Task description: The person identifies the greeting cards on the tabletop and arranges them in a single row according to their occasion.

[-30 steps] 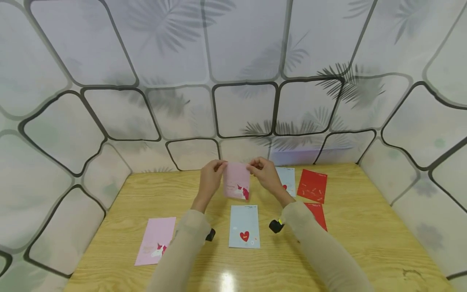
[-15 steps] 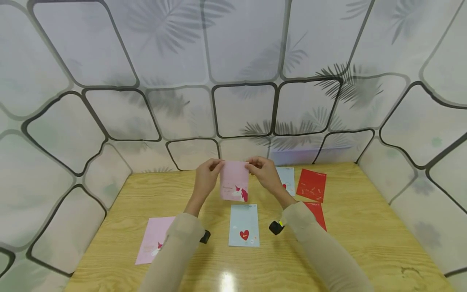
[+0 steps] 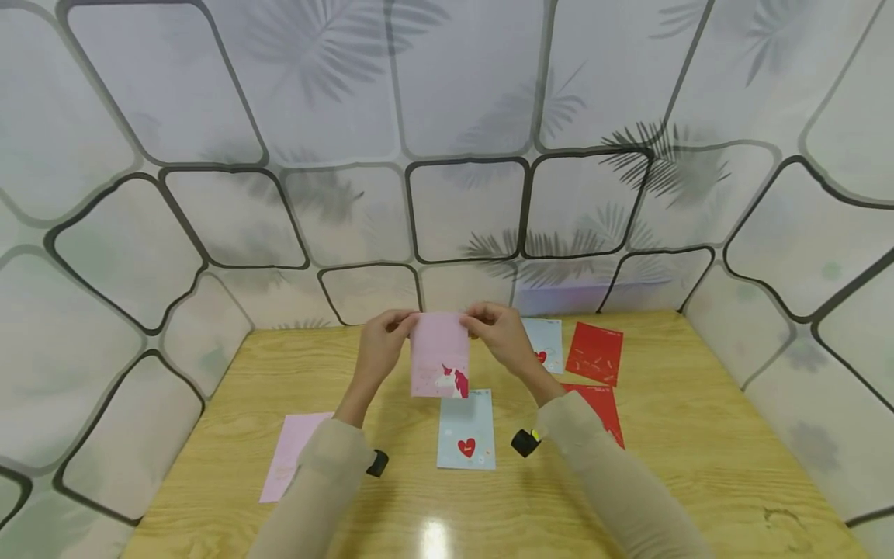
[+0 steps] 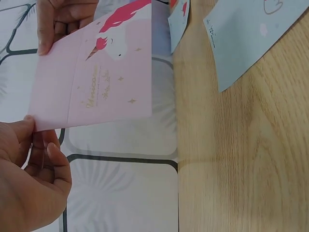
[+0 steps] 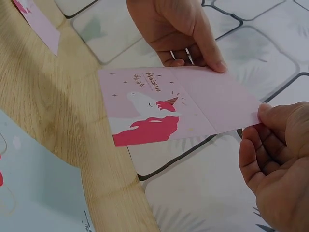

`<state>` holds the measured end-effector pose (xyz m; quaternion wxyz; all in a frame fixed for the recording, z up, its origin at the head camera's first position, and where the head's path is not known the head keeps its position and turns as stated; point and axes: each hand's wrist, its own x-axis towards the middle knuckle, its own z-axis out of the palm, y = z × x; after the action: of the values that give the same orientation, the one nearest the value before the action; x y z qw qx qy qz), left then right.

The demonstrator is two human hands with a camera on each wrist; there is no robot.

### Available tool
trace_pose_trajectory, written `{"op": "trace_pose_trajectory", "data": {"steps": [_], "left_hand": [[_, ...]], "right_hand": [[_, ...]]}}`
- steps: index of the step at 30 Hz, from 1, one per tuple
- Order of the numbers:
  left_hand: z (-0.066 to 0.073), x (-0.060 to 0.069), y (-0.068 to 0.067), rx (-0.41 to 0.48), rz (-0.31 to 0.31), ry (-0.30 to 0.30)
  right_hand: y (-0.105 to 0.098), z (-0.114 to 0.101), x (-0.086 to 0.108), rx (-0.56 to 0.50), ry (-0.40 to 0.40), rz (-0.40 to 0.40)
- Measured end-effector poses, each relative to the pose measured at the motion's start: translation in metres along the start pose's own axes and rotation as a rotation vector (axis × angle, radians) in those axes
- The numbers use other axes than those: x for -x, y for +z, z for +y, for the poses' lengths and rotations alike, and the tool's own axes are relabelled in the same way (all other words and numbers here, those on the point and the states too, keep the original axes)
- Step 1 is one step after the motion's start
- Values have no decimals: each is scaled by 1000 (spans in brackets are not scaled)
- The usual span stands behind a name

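Between both hands hangs a pink unicorn card [image 3: 438, 357], raised off the table toward its back. My left hand [image 3: 380, 345] pinches its upper left corner between thumb and fingers, and my right hand [image 3: 499, 338] pinches the upper right corner. A crease crosses the pink card [image 5: 193, 99] near the held end in the right wrist view. In the left wrist view the left hand [image 4: 31, 179] has its thumb on the card's edge. Just below the card, a light blue card with a red heart [image 3: 466, 435] lies flat, its top partly covered from view.
Another pink card [image 3: 289, 454] lies at the left, partly behind the left sleeve. At the right are a second blue card [image 3: 547, 341], a red card [image 3: 595, 353] and another red card [image 3: 602, 407] partly hidden by the right sleeve. A patterned cloth wall [image 3: 468, 210] borders the wooden table.
Both hands have shifted left and slightly toward me with the pink card, which now overlaps the top of the blue card in view. The left sleeve covers more of the left pink card.
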<state>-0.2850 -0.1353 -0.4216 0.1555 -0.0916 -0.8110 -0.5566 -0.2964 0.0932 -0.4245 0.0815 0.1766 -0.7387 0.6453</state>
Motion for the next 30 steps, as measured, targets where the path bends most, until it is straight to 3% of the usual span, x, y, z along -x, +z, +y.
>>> {"op": "trace_pose_trajectory", "data": {"steps": [9, 15, 30], "left_hand": [[6, 12, -13, 23, -14, -37], [6, 19, -22, -1, -23, -44], [2, 38, -41, 31, 9, -119]], "right_hand": [[8, -5, 8, 22, 35, 3], [17, -9, 12, 25, 11, -7], [41, -10, 26, -4, 53, 0]]}}
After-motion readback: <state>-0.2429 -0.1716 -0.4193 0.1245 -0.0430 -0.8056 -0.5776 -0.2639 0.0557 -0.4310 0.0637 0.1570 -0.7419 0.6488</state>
